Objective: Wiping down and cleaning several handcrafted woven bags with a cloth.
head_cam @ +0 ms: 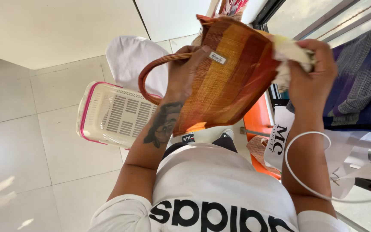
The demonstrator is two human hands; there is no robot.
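the left hand [185,71] grips the striped bag [228,73], the right hand [312,64] squeezes a white cloth [290,51]; a loose grip might drop the bag.

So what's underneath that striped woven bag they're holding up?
Below the woven bag lie a cream plastic basket with a pink rim, pale floor tiles and a shoe tip. The bag and left hand cover the basket's right end.

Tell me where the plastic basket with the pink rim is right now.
In the head view, the plastic basket sits on the tiled floor at left, just beyond the left hand holding the woven bag.
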